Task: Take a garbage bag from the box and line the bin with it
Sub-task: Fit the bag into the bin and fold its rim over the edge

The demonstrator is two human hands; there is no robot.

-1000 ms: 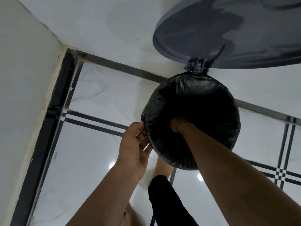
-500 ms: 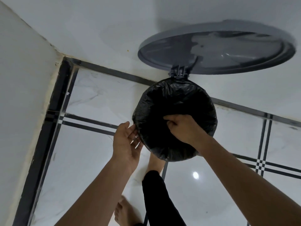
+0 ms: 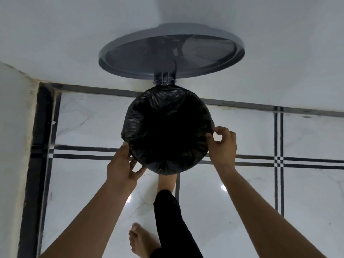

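Note:
A round bin stands on the floor against the wall, its grey lid [image 3: 171, 56] swung up and open. A black garbage bag [image 3: 167, 131] lines the bin and is folded over its rim all the way round. My left hand [image 3: 122, 166] rests against the bag at the near left of the rim, fingers spread underneath. My right hand [image 3: 222, 144] pinches the bag's edge at the right of the rim between thumb and fingers. The box is not in view.
White marble floor tiles [image 3: 242, 202] with black border lines lie around the bin. A white wall [image 3: 11, 146] rises on the left and another behind the bin. My foot [image 3: 167, 181] presses the pedal in front of the bin; the other foot [image 3: 141, 241] is nearer.
My right hand came out of the bag's inside and moved to the right of the rim. My left hand slid lower along the rim. The camera pulled back and the lid shows whole.

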